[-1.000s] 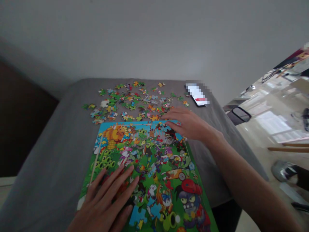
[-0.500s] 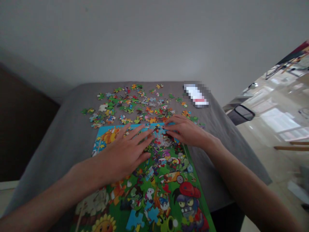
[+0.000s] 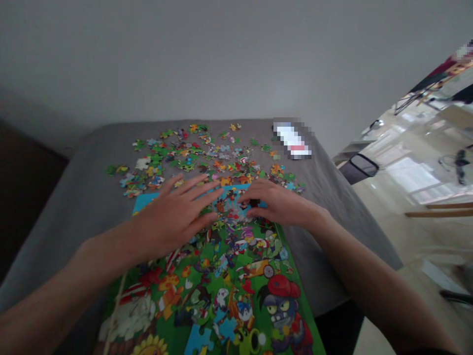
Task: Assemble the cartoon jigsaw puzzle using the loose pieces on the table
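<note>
A puzzle board (image 3: pixel 308 315) with a blue top edge and green cartoon print lies on the grey-covered table. Several loose jigsaw pieces (image 3: pixel 199 340) rest on its printed face. My left hand (image 3: pixel 185 209) is spread flat over the board's upper left, its fingertips reaching the top edge. On the upper right of the board, my right hand (image 3: pixel 271 199) has bent fingers, with the thumb apart from them. A dark patch of the puzzle picture shows in that gap, and I see no piece held there. The hands hide parts of the picture beneath.
Many loose puzzle pieces (image 3: pixel 185 153) are scattered behind the board on the grey cloth (image 3: pixel 84 192). A phone (image 3: pixel 293 140), blurred by pixels, lies at the back right. A pale wall (image 3: pixel 221 59) rises behind the table. Tiled floor (image 3: pixel 388 207) shows at the right.
My left hand has moved from the lower left of the board up to its top left. My right hand has drawn back slightly from the top edge onto the board.
</note>
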Demonstrator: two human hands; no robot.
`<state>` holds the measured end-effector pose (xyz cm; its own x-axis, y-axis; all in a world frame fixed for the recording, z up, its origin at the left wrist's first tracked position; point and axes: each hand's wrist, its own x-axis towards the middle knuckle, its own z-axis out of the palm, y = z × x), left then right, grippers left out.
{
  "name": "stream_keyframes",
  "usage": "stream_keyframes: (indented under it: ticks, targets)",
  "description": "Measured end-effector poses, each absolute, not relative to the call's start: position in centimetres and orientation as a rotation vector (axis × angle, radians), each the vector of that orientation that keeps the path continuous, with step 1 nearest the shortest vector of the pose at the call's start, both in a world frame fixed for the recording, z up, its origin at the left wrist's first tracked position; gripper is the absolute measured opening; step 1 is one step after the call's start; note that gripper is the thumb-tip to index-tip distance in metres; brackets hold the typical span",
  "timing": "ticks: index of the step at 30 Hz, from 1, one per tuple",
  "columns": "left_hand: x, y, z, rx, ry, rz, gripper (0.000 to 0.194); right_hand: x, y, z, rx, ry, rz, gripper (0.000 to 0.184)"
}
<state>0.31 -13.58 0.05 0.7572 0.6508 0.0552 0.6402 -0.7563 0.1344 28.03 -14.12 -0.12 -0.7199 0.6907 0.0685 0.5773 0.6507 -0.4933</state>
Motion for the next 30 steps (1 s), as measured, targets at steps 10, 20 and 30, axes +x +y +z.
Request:
stream_keyframes:
  ticks: [10,20,30]
  targets:
    - [-6.1,-13.1,-1.3,2.72,1.227,0.254,0.056,27.6,-14.6,-0.1,-1.1,-2.608,0.764,0.034]
    - [-6.4,-13.3,-1.1,2.736,1.137,0.324,0.046,27.4,-14.9,0.2,-1.133,-2.557,0.678,0.009]
    - [-2.1,-17.6,-1.8,2.826,0.844,0.205,0.046,26.2,-14.7,-0.8,-1.273,-2.085,0.899,0.021]
